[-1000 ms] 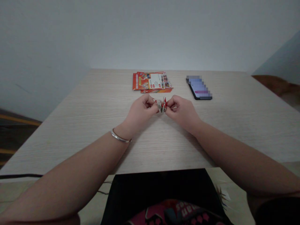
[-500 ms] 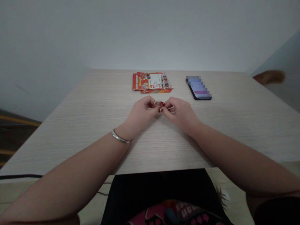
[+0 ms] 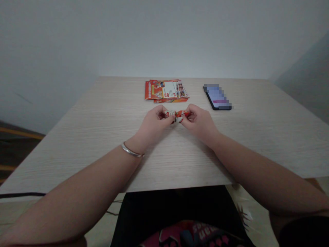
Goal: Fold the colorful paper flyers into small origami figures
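Observation:
Between my hands is a small crumpled piece of printed paper point(image 3: 178, 115), orange-red and white, much like the printed booklets behind it. My left hand point(image 3: 156, 120) pinches its left part between thumb and fingers. On its right side, my right hand point(image 3: 199, 118) grips the paper with thumb and forefinger. A silver bangle point(image 3: 131, 151) circles my left wrist. The fingers partly cover the paper, so its full shape cannot be made out. Just beyond my hands lies a stack of orange-red printed booklets point(image 3: 167, 90).
A dark-cased phone point(image 3: 217, 97), its screen blurred, lies at the back right of the pale wood-grain table point(image 3: 102, 137). A wall point(image 3: 164, 37) stands behind the table. A black cable point(image 3: 23, 195) crosses the front left edge.
My right hand has shifted slightly to the right, away from the left one. More of the orange and white paper shows between the fingers. The booklets and phone stay put.

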The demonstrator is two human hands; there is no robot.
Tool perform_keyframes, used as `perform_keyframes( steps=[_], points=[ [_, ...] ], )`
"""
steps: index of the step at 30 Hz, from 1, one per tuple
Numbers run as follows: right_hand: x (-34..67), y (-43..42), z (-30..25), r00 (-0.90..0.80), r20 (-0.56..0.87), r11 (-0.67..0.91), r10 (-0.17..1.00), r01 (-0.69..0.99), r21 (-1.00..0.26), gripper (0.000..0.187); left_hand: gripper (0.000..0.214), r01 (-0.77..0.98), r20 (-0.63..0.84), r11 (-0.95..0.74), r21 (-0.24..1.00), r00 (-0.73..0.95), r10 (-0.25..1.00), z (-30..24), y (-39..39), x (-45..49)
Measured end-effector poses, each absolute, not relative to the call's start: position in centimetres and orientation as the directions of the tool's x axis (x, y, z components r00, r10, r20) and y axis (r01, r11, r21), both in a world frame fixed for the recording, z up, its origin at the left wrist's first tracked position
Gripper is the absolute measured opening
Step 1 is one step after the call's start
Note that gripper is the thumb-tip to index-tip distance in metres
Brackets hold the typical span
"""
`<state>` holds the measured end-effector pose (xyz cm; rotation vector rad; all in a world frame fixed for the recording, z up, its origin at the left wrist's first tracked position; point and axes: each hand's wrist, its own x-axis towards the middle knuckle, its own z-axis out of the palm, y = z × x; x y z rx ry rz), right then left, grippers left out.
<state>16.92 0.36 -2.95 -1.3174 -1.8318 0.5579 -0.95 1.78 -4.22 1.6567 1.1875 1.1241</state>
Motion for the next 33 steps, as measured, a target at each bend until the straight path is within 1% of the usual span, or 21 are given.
perform_keyframes(
  steps=[2, 6, 10, 12, 14, 16, 20, 23, 25, 27, 30, 33],
  points=[
    [16.8, 0.4, -3.0, -0.156, 0.356, 0.378, 0.921, 0.575, -0.726, 0.022, 0.018, 0.303, 0.192, -0.229, 0.925, 0.145, 0.971, -4.0, 1.7, -0.9],
    [16.6, 0.3, -3.1, -0.144, 0.347, 0.365, 0.927, 0.563, -0.741, 0.027, 0.016, 0.341, 0.249, -0.289, 0.895, 0.157, 0.956, -3.1, 1.1, -0.7],
    [16.6, 0.3, -3.1, -0.101, 0.301, 0.309, 0.948, 0.511, -0.802, 0.017, 0.016, 0.354, 0.267, -0.315, 0.881, 0.178, 0.947, -2.5, 0.7, -0.4],
    [16.6, 0.3, -3.1, -0.097, 0.306, 0.309, 0.947, 0.534, -0.787, 0.015, 0.016, 0.354, 0.271, -0.318, 0.879, 0.176, 0.946, -2.6, 0.8, -0.5],
    [16.7, 0.2, -3.1, -0.095, 0.33, 0.324, 0.939, 0.568, -0.757, 0.016, 0.017, 0.344, 0.282, -0.323, 0.882, 0.165, 0.945, -3.0, 1.0, -0.6],
    [16.8, 0.2, -3.1, -0.103, 0.342, 0.337, 0.934, 0.569, -0.75, 0.017, 0.018, 0.325, 0.29, -0.324, 0.889, 0.15, 0.945, -3.5, 1.4, -0.8],
    [16.9, 0.3, -3.4, -0.128, 0.315, 0.336, 0.94, 0.489, -0.805, 0.015, 0.015, 0.245, 0.246, -0.278, 0.929, 0.155, 0.957, -4.2, 2.0, -0.9],
    [16.8, 0.5, -3.6, -0.138, 0.298, 0.327, 0.945, 0.456, -0.827, 0.013, 0.015, 0.272, 0.217, -0.242, 0.931, 0.121, 0.969, -4.1, 2.0, -0.9],
    [16.6, 0.6, -3.7, -0.136, 0.263, 0.296, 0.955, 0.438, -0.849, 0.015, 0.017, 0.319, 0.243, -0.268, 0.909, 0.117, 0.963, -3.8, 1.7, -0.8],
    [16.4, 0.8, -3.9, -0.125, 0.211, 0.244, 0.969, 0.389, -0.888, 0.016, 0.018, 0.333, 0.282, -0.316, 0.888, 0.147, 0.948, -3.5, 1.5, -0.7],
    [16.3, 1.0, -4.4, -0.109, 0.153, 0.18, 0.982, 0.32, -0.93, 0.018, 0.019, 0.306, 0.296, -0.338, 0.89, 0.177, 0.939, -3.2, 1.2, -0.6],
    [16.4, 1.2, -4.9, -0.118, 0.155, 0.186, 0.981, 0.322, -0.928, 0.016, 0.018, 0.277, 0.276, -0.32, 0.906, 0.188, 0.943, -3.3, 1.2, -0.6]
  ],
)
